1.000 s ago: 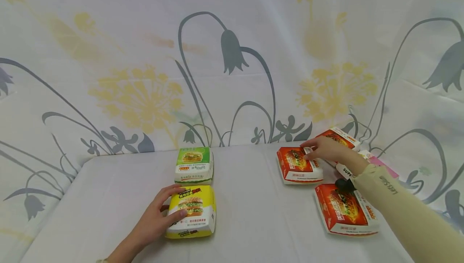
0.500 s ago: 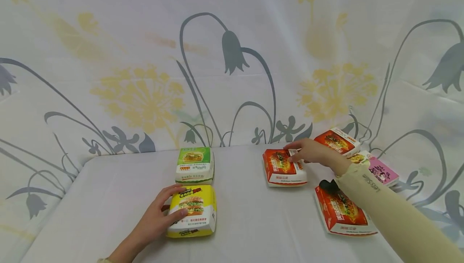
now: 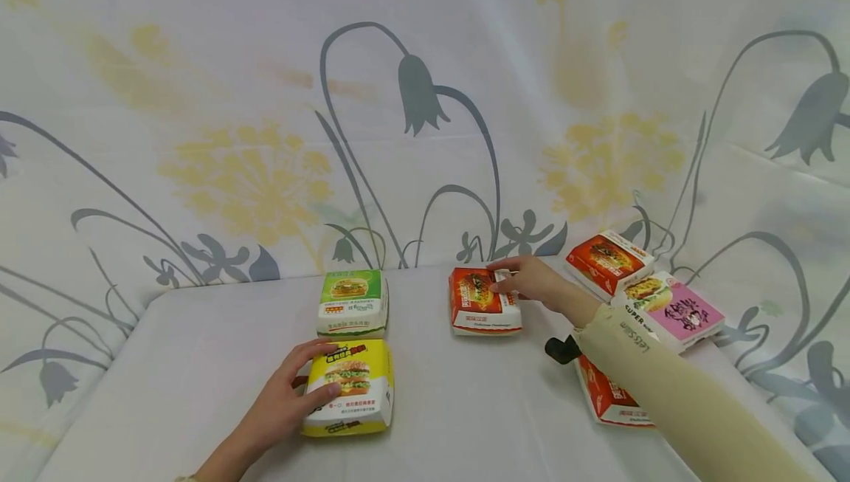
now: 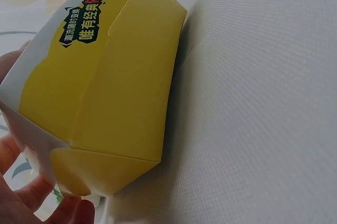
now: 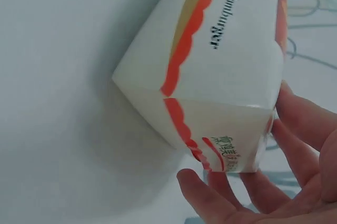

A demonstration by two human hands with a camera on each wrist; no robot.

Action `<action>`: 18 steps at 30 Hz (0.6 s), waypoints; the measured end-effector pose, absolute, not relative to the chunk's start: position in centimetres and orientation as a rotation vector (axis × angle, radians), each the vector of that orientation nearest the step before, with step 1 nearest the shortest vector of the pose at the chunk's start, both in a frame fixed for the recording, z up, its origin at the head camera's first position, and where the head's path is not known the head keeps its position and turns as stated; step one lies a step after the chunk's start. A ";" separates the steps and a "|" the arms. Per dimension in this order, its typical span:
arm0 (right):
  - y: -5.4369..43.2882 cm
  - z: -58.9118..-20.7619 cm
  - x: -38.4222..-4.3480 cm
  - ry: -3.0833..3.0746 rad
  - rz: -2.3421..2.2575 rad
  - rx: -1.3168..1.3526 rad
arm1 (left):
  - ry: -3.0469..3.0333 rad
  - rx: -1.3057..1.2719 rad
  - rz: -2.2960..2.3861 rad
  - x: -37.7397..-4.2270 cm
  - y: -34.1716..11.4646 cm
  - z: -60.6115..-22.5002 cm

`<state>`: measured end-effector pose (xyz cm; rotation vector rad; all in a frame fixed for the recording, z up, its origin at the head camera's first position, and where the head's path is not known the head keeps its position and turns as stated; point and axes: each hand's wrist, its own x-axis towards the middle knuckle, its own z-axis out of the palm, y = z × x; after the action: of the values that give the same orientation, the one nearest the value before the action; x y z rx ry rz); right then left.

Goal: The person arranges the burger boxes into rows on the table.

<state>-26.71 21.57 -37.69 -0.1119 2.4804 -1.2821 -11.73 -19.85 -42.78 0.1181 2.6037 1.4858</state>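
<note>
In the head view my left hand (image 3: 282, 393) holds the left side of a yellow and white hamburger box (image 3: 361, 397), thumb over its top. That box's yellow end (image 4: 121, 87) fills much of the left wrist view. Directly behind it a green and white hamburger box (image 3: 352, 301) lies flat. To the right, my right hand (image 3: 538, 286) grips a red and white hamburger box (image 3: 477, 305) by its right side. From the right wrist, the fingers (image 5: 303, 121) show around one end of this box (image 5: 226, 66); its underside is hidden.
At the right, another red hamburger box (image 3: 607, 264) lies against a pink and white box (image 3: 677, 312). Nearer, a further red box (image 3: 607, 397) is partly covered by the right sleeve (image 3: 664, 379). A flower-printed cloth (image 3: 412, 172) rises behind the white table surface (image 3: 458, 408).
My right hand has moved the red hamburger box leftward, towards the green one. The pink box has come into fuller view as the arm shifted. My left hand stays on the yellow box.
</note>
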 end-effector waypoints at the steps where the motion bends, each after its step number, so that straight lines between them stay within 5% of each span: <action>1: 21.3 -37.9 -26.8 2.486 -1.288 -0.106 | 2.601 0.119 1.487 -11.7 -19.8 -42.8; 18: 17.8 -38.9 -26.0 2.524 -1.372 -0.093 | 2.620 0.158 1.475 -11.8 -19.7 -42.6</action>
<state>-26.05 17.77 -38.95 -0.0925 2.5240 -1.3722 -11.76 -19.70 -42.58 0.1585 2.6199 1.4747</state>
